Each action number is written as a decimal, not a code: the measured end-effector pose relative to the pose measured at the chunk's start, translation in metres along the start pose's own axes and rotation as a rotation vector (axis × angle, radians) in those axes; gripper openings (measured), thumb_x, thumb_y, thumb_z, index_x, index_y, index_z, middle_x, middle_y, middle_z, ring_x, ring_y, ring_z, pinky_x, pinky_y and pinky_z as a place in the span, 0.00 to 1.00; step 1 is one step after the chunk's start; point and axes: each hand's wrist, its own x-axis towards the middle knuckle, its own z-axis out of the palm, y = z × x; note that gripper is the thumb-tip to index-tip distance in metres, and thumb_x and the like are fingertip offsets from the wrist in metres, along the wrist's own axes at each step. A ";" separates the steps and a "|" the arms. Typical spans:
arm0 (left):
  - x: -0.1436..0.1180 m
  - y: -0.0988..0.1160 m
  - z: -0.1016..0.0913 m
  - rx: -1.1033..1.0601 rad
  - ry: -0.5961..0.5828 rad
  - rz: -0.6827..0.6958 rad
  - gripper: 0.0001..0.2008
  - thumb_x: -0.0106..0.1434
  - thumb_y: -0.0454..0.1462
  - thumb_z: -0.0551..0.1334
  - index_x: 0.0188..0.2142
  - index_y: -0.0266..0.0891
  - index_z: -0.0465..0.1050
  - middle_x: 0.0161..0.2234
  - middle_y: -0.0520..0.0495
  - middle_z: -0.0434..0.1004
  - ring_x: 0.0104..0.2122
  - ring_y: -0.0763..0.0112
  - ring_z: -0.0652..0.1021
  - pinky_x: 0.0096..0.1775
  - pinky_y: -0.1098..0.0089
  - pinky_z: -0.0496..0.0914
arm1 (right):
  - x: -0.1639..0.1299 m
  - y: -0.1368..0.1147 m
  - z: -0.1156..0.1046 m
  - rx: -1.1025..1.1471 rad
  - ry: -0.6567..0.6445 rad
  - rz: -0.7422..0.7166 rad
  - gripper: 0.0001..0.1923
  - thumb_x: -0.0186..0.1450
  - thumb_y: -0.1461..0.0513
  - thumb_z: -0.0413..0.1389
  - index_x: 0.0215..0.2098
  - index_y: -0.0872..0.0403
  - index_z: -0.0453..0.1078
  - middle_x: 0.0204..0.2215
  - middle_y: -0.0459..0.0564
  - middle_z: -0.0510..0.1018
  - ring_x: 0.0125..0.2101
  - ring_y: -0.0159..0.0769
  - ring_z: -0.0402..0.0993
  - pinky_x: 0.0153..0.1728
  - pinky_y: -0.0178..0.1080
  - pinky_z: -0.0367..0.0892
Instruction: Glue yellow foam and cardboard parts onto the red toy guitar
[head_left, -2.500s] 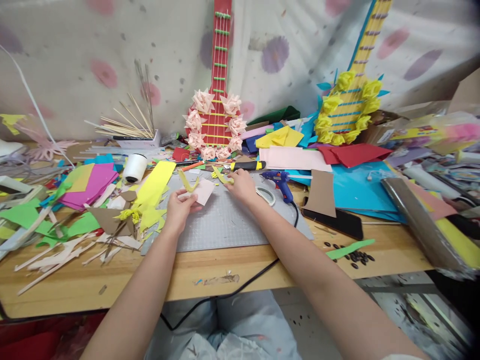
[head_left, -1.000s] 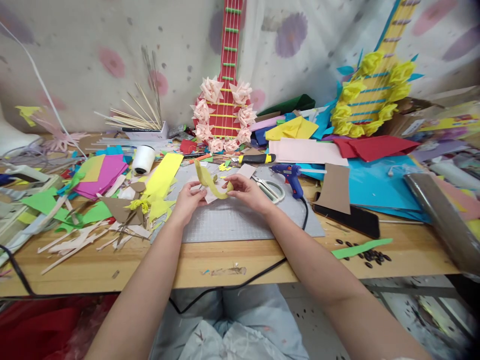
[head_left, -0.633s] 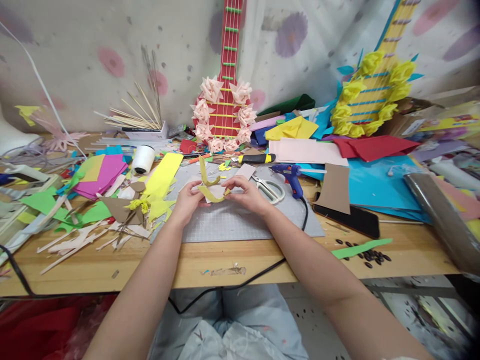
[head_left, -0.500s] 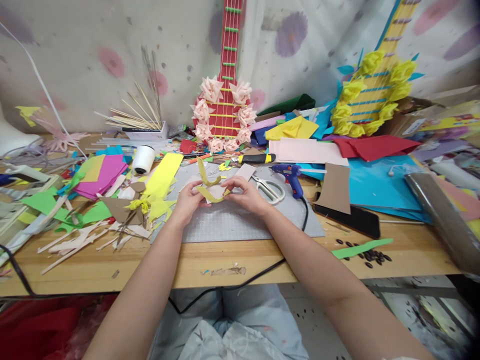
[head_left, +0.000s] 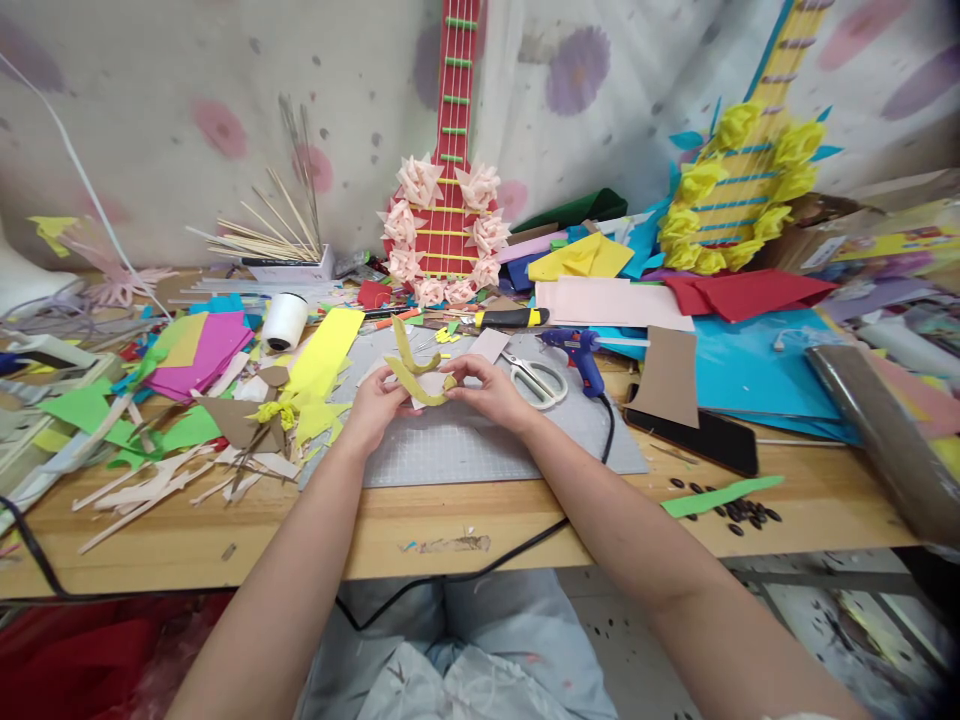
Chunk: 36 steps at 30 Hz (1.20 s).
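Over the grey cutting mat (head_left: 450,455), a curled olive-yellow strip (head_left: 414,388), paper or felt, is held between my two hands. My left hand (head_left: 373,410) pinches it at the left side. The fingertips of my right hand (head_left: 491,395) close on its curled right end. A second arc of the same colour rises behind, and I cannot tell whether it is one piece with the first. Some pale paper shows under the strip. Just right of my right hand lie scissors (head_left: 536,382) with pale handles, and a blue glue gun (head_left: 577,355) with a clear stick.
A red paper guitar (head_left: 448,235) with pink flowers and a yellow one (head_left: 739,190) lean at the back. Paper scraps (head_left: 150,485) crowd the left. A phone (head_left: 697,440), a brown roll (head_left: 877,440) and black beads (head_left: 739,512) lie right. The glue gun's black cord (head_left: 517,550) crosses the front edge.
The front arc of the strip has tilted and looks wider, its right end more curled at my right fingertips. Both hands stay almost in place. The view has shifted slightly.
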 end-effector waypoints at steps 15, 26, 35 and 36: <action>0.016 -0.018 0.000 0.202 0.223 0.114 0.25 0.52 0.32 0.63 0.51 0.36 0.61 0.35 0.44 0.76 0.25 0.72 0.76 0.21 0.74 0.71 | 0.003 0.001 -0.001 -0.011 0.095 0.040 0.05 0.51 0.63 0.61 0.27 0.54 0.71 0.29 0.46 0.74 0.36 0.34 0.69 0.44 0.41 0.61; 0.015 -0.014 -0.003 0.621 0.395 0.455 0.23 0.51 0.29 0.61 0.48 0.36 0.64 0.49 0.36 0.66 0.49 0.58 0.70 0.50 0.59 0.65 | 0.001 0.002 0.005 -0.052 0.334 -0.022 0.04 0.56 0.60 0.55 0.27 0.53 0.68 0.30 0.48 0.73 0.33 0.33 0.69 0.37 0.38 0.66; 0.006 -0.012 -0.001 0.630 0.554 0.556 0.18 0.50 0.30 0.62 0.42 0.39 0.65 0.46 0.40 0.66 0.52 0.57 0.65 0.54 0.55 0.58 | -0.003 -0.009 0.017 -0.203 0.376 -0.106 0.04 0.60 0.64 0.51 0.30 0.52 0.67 0.31 0.50 0.71 0.34 0.37 0.66 0.35 0.41 0.65; 0.005 -0.012 0.001 0.601 0.559 0.552 0.17 0.50 0.31 0.63 0.41 0.39 0.65 0.45 0.41 0.67 0.51 0.58 0.66 0.55 0.55 0.58 | -0.003 -0.009 0.018 -0.224 0.377 -0.109 0.04 0.60 0.65 0.50 0.30 0.51 0.67 0.31 0.50 0.71 0.34 0.37 0.66 0.36 0.41 0.65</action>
